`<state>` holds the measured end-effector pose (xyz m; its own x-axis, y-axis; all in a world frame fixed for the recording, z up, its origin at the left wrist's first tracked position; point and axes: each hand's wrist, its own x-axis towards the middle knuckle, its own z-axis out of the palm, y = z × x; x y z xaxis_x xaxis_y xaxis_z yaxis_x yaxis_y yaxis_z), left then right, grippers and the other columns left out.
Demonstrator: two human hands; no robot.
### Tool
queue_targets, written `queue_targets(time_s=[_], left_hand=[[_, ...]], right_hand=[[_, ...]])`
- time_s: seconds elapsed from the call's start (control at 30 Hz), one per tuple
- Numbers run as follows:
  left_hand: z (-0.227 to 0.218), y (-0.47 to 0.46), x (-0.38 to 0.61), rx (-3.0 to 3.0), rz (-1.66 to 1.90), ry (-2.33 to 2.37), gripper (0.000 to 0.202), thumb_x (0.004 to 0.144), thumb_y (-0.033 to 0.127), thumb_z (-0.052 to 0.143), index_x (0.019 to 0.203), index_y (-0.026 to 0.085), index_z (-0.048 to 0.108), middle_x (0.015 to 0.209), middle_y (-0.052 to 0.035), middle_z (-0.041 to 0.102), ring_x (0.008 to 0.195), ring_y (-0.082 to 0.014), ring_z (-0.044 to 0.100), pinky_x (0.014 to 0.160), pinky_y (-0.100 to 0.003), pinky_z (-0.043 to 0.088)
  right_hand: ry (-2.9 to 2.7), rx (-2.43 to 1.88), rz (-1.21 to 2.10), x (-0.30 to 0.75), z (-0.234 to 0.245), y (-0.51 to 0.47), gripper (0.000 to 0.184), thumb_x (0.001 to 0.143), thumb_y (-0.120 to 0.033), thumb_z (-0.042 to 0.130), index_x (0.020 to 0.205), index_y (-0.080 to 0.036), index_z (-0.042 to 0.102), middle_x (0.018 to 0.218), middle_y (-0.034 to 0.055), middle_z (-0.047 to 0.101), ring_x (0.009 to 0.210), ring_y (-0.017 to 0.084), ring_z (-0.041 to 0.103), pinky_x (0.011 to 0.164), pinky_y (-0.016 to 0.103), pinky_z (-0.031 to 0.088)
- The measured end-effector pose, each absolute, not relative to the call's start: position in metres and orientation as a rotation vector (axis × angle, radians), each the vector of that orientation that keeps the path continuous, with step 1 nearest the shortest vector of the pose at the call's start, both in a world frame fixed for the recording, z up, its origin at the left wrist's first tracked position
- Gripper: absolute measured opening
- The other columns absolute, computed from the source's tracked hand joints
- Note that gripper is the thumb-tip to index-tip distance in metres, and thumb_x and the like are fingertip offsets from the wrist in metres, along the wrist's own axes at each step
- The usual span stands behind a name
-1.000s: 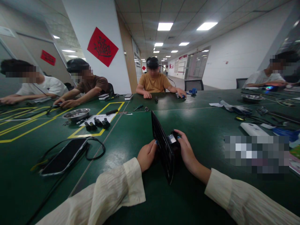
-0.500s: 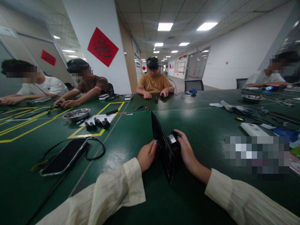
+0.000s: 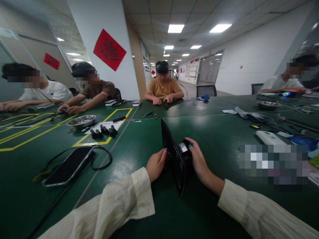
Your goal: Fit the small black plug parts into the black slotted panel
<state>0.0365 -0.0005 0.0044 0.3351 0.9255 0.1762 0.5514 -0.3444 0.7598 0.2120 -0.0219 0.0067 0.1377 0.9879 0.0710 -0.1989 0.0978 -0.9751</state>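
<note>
A flat black panel-shaped device stands on its edge on the green table, seen almost edge-on. My left hand is curled against its left face. My right hand wraps round a small black block with a pale label fixed to the panel's right face. Both hands grip the device. Cream sleeves cover both my forearms.
A black phone-like device with a looped cable lies left. Farther off sit a metal bowl and small black parts inside yellow tape lines. A white box and cables lie right. Several other people work around the table.
My hands and the black device have not moved. The person in the orange shirt across the table has drawn one hand in from the side to in front of the chest.
</note>
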Motion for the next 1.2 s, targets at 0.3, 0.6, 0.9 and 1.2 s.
queue_targets(time_s=[0.3, 0.6, 0.9, 1.2], left_hand=[[0.0074, -0.0017, 0.0355, 2.073, 0.813, 1.251, 0.039, 0.09, 0.042, 0.023, 0.077, 0.018, 0.051, 0.065, -0.0011, 0.053, 0.064, -0.0163, 0.052, 0.063, -0.027, 0.04], [0.0, 0.0007, 0.0352, 1.954, 0.86, 1.226, 0.041, 0.091, 0.044, 0.022, 0.073, 0.018, 0.047, 0.056, 0.0016, 0.048, 0.054, -0.0145, 0.049, 0.057, -0.026, 0.036], [0.0017, 0.0009, 0.0365, 1.992, 0.844, 1.231, 0.04, 0.091, 0.045, 0.024, 0.074, 0.018, 0.049, 0.056, 0.0014, 0.049, 0.055, -0.0148, 0.049, 0.055, -0.026, 0.036], [0.0032, -0.0003, 0.0356, 2.026, 0.829, 1.244, 0.035, 0.09, 0.041, 0.025, 0.073, 0.019, 0.046, 0.058, 0.0012, 0.048, 0.058, -0.0155, 0.051, 0.058, -0.026, 0.037]], right_hand=[[-1.002, -1.062, 1.155, 0.2128, 0.0063, -0.0217, 0.043, 0.08, -0.04, 0.045, 0.121, -0.026, 0.047, 0.076, -0.0005, 0.056, 0.064, 0.017, 0.052, 0.059, 0.03, 0.041], [-1.004, -1.047, 1.157, 0.2137, 0.004, -0.021, 0.044, 0.08, -0.039, 0.045, 0.121, -0.026, 0.047, 0.083, 0.001, 0.059, 0.067, 0.018, 0.055, 0.06, 0.031, 0.042], [-1.03, -1.079, 1.104, 0.2128, 0.0075, -0.0215, 0.043, 0.08, -0.04, 0.044, 0.12, -0.024, 0.048, 0.088, 0.0021, 0.06, 0.073, 0.018, 0.055, 0.062, 0.03, 0.042], [-1.01, -1.063, 1.132, 0.2127, 0.0056, -0.0214, 0.042, 0.08, -0.039, 0.045, 0.119, -0.025, 0.048, 0.084, 0.0008, 0.057, 0.068, 0.017, 0.053, 0.061, 0.03, 0.042]])
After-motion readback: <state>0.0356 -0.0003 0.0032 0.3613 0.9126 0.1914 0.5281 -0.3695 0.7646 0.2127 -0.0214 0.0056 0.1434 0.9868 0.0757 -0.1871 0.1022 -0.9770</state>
